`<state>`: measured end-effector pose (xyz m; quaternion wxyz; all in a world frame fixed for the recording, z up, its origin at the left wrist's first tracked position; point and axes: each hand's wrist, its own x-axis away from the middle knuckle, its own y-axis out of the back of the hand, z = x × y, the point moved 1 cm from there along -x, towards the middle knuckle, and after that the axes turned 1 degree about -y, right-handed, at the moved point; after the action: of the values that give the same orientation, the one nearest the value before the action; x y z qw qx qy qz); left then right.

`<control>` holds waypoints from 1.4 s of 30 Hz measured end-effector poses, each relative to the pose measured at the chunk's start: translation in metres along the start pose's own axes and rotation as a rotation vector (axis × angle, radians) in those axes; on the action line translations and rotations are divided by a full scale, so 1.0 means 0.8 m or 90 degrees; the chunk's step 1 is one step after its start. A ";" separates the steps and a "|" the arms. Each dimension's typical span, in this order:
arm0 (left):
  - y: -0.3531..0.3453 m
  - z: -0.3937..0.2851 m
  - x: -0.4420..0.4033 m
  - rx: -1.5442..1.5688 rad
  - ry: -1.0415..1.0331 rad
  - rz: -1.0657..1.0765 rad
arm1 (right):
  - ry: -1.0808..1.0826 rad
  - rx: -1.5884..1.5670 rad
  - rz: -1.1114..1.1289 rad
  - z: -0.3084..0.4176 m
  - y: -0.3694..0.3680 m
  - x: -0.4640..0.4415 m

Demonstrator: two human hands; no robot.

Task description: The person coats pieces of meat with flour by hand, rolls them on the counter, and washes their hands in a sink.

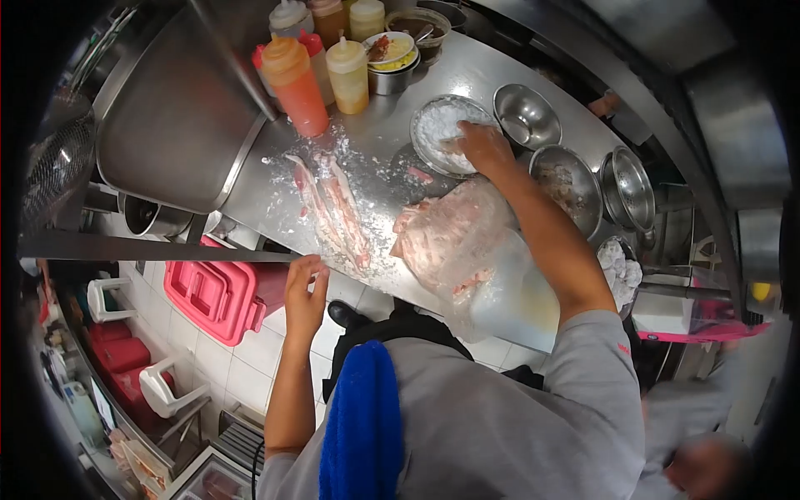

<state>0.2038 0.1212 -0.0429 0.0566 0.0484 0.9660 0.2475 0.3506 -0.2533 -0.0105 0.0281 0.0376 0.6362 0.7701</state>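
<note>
My right hand reaches into a metal bowl of white powder, its fingers apart and the tips at the powder's surface. My left hand hovers by the near edge of the steel table, with loosely bent fingers and nothing visible in them. Just beyond it, long strips of raw meat lie side by side on the table, dusted with powder. Between my arms sits a clear plastic bag of raw meat, its mouth facing the strips. A small pink scrap rests near the bowl.
Squeeze bottles and a plate of chopped food stand at the back left. More metal bowls line the right side. A pink lidded bin is on the tiled floor at left. Another person is at lower right.
</note>
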 end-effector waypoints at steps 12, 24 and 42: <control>0.026 0.030 0.022 0.002 0.025 -0.073 | 0.253 0.082 -0.104 -0.035 -0.038 -0.037; -0.013 0.000 -0.091 -0.072 -0.274 -0.017 | 0.294 -0.373 0.250 0.186 -0.048 0.054; -0.056 0.015 -0.100 -0.184 -0.374 0.059 | 0.551 -0.116 -0.089 0.165 -0.093 0.159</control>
<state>0.2817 0.0780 -0.0686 0.3279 0.1529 0.8599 0.3600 0.2357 -0.0987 -0.0557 -0.1857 -0.3334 0.5203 0.7639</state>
